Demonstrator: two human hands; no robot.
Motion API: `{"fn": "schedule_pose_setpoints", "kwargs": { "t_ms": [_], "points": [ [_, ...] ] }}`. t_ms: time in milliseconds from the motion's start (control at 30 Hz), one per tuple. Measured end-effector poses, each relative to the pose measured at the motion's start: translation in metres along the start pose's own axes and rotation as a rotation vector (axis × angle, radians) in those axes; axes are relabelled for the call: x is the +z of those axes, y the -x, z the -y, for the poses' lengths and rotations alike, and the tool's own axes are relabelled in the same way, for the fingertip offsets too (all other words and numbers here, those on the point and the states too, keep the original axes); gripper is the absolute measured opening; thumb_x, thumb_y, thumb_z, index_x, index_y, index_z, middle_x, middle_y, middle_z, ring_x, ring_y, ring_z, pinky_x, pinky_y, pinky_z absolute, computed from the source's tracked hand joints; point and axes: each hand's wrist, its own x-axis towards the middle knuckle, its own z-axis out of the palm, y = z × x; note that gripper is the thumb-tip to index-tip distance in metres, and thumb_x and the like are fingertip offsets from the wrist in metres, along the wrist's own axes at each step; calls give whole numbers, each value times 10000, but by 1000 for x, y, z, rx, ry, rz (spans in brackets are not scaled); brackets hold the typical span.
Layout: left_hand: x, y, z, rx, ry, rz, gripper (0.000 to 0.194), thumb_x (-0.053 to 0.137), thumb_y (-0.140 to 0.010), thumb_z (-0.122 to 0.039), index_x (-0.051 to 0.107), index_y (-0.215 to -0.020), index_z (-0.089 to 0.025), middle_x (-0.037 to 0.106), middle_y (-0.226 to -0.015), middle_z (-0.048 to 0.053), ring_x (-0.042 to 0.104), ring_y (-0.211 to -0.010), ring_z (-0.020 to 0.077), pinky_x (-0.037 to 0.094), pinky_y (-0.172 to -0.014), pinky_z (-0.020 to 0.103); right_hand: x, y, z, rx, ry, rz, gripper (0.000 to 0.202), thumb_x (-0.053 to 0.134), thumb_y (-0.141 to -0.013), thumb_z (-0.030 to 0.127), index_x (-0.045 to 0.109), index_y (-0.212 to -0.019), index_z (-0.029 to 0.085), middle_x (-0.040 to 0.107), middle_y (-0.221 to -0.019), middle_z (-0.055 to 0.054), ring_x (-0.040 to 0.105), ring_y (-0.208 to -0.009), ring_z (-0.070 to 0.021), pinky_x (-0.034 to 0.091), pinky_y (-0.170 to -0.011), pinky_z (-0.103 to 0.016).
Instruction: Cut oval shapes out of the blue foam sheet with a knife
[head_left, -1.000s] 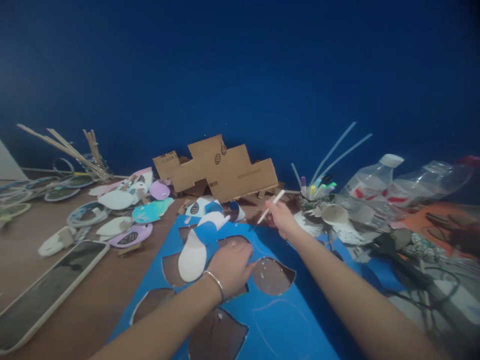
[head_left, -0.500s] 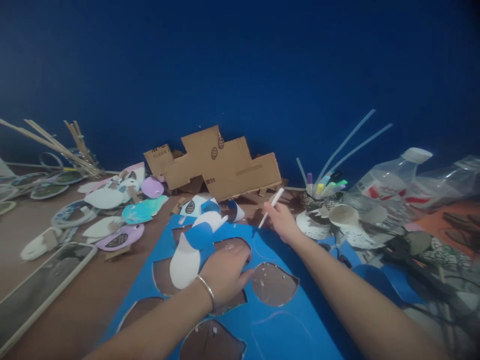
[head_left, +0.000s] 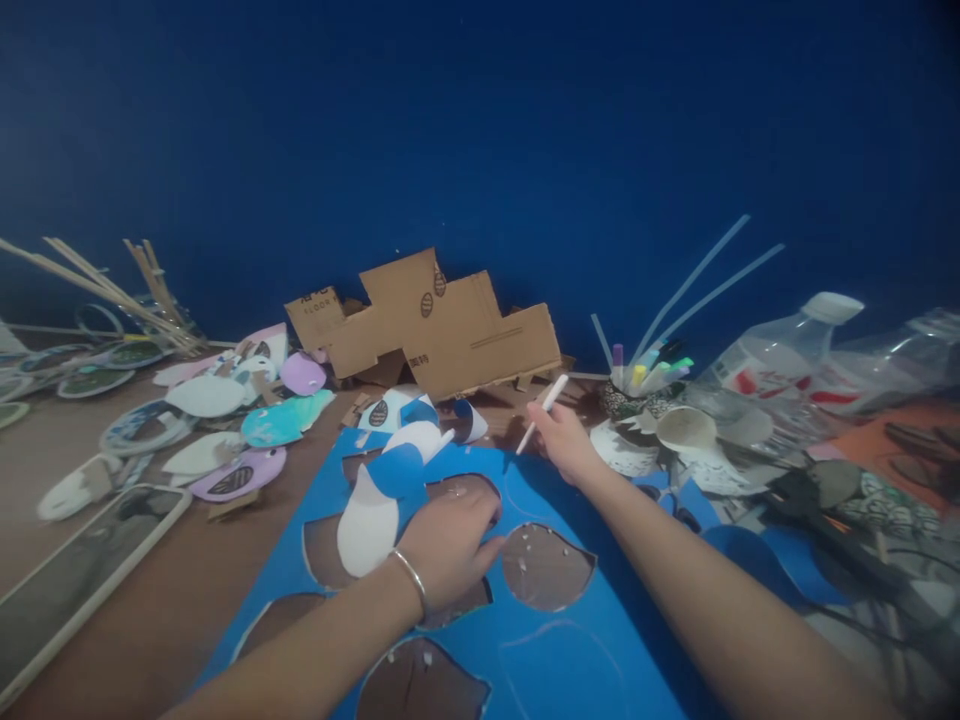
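Note:
My right hand (head_left: 568, 442) grips a slim white pen (head_left: 554, 392), its tip at the far edge of a blue sheet (head_left: 559, 665). Flat on that sheet lies my left hand (head_left: 454, 545), thumb apart from the fingers and a silver bangle on the wrist. Teardrop-shaped holes are cut through the sheet, and the brown table shows through them. Pale curved outlines are drawn on its right part. Beside my left hand rests a white teardrop-shaped piece (head_left: 367, 528), with a blue piece (head_left: 395, 470) just beyond it.
Cut cardboard (head_left: 472, 335) leans by the blue wall. On the left lie bird-shaped cutouts (head_left: 287, 420), a framed panel (head_left: 90, 570) and thin sticks (head_left: 154, 275). A pen holder (head_left: 637, 400), plastic bottles (head_left: 795, 350) and scraps crowd the right side.
The whole view has shifted very slightly. Both hands keep nearly the same places on the sheet, and the pen stays in my right hand.

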Motion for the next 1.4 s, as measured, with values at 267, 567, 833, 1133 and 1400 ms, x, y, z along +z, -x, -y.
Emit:
{"fn": "schedule_pose_setpoints", "kwargs": {
  "t_ms": [267,567,833,1133,1400],
  "points": [
    [-1,1,-1,9,-20,-6,178,435,-818,-365,502,-874,-210,559,-821,22,503,-732,186,320,-563,282,1,0,2,15,-7,1,321,472,-756,491,431,-655,189,317,-423,81,281,-330,-58,188,-308,-182],
    [-4,1,-3,0,-13,5,181,442,-816,-356,510,-880,-200,563,-844,39,511,-762,191,342,-588,284,1,1,5,18,47,15,318,437,-766,496,423,-659,197,320,-429,80,279,-333,-67,201,-316,-194],
    [-5,1,-3,-10,-13,12,185,437,-819,-360,511,-865,-197,558,-823,39,501,-741,189,334,-579,282,-2,7,23,-78,251,15,306,523,-721,471,487,-654,175,458,-475,36,421,-432,-105,303,-417,-220],
    [-5,0,-3,1,-7,11,185,440,-817,-361,501,-863,-192,546,-824,40,502,-749,191,345,-581,284,-2,17,41,-126,404,131,228,590,-684,378,551,-675,154,581,-560,-13,522,-498,-131,378,-471,-230],
    [-4,0,-2,11,-23,-5,177,455,-809,-351,504,-863,-190,551,-840,39,508,-759,191,349,-586,286,1,14,25,12,283,215,198,611,-667,342,526,-708,168,539,-469,27,422,-349,-78,326,-340,-191]
  ]
}}
